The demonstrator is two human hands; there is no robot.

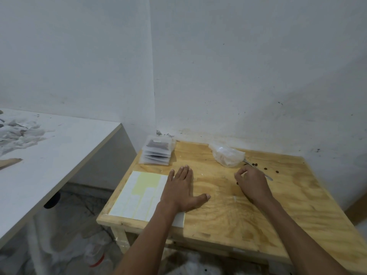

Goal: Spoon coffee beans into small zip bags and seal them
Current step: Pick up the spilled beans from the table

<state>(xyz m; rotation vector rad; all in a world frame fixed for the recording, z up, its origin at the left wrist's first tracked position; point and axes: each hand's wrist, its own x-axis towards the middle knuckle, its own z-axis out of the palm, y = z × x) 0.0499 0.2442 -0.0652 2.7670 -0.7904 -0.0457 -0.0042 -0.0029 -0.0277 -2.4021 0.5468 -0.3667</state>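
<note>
Coffee beans (265, 168), small and dark brown, lay loose on the light wooden counter (228, 211), near its far right side. One more bean sat just by the right hand (250, 182). A crinkled clear plastic bag (227, 155) rested near the back of the counter, close to the wall. A thin silver metal spoon (258, 170) lay between that bag and the loose beans, and part of it was hidden behind the right hand.

A stack of small clear zip bags (157, 153) sat at the far left corner of the counter. The top bag had something dark brown inside. A flat white and pale yellow sheet (139, 195) lay along the left side of the counter, near the front edge.

The left hand (181, 190) lay flat on the counter with straight fingers and held nothing. Its wrist rested over the edge of the sheet. The right hand had curled fingers low over the counter, and I could not tell if it held anything.

The walls (238, 66) were plain and pale grey-white, with small dark marks, and they met in a corner behind the counter. A white table (59, 151) stood to the left, with crumpled white paper (17, 133) on top.
</note>
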